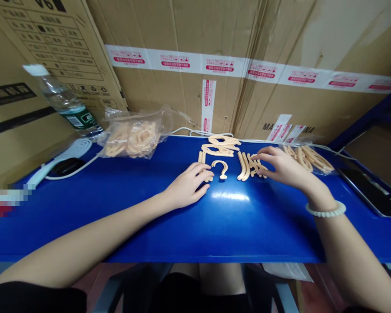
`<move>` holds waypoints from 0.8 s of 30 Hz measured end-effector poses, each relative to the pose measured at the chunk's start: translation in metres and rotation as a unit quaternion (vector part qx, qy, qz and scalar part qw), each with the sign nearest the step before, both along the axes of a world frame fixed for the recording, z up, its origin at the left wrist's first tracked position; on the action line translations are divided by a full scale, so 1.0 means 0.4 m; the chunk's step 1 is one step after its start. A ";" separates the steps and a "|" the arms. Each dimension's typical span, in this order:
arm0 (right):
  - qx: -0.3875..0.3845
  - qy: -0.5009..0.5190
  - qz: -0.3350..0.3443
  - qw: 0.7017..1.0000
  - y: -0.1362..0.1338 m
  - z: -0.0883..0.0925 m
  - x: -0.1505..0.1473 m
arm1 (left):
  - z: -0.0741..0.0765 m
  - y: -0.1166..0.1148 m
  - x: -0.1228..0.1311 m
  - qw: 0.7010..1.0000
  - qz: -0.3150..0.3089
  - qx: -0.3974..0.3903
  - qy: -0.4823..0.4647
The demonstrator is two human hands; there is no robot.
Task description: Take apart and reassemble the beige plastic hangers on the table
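On the counter (pixel 182 237), a curved hook (pixel 226 167) lies between the hands. Left of the hook, the left hand (pixel 189 184) bends its fingers over strips (pixel 200 157); I cannot tell whether it pinches them. Right of the hook, the right hand (pixel 276 165) is spread beside small pieces (pixel 253 166). Behind the hook lie looped parts (pixel 223 153); farther left, a bag (pixel 138 137).

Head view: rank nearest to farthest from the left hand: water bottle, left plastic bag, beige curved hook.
1. Beige curved hook: just right of the left hand.
2. Left plastic bag: left of that hand, farther back.
3. Water bottle: far left, past the bag.
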State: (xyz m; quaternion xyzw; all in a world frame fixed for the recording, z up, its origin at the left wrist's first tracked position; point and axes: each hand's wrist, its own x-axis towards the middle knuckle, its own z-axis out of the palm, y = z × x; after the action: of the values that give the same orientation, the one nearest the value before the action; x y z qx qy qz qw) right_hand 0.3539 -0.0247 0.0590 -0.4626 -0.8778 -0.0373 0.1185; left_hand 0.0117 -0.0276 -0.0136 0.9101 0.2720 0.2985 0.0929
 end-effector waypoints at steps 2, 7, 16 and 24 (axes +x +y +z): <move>-0.042 -0.012 -0.007 0.999 0.004 -0.008 0.010 | -0.001 -0.002 0.000 1.000 -0.008 0.001 0.007; -0.134 0.001 -0.014 0.991 0.007 -0.015 -0.011 | -0.001 -0.004 0.001 1.000 -0.019 0.003 0.009; -0.124 0.000 -0.084 0.989 0.028 -0.020 0.032 | -0.012 -0.003 0.007 0.999 -0.039 0.026 -0.002; 0.297 0.343 -0.076 0.888 -0.107 0.080 -0.102 | -0.013 -0.002 0.013 0.999 -0.039 0.024 -0.007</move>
State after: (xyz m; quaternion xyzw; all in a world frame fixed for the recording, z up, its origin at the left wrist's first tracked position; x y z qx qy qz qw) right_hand 0.3132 -0.0675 0.0910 -0.4548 -0.6924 -0.1445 0.5412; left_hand 0.0168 -0.0284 -0.0190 0.9200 0.2280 0.3074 0.0842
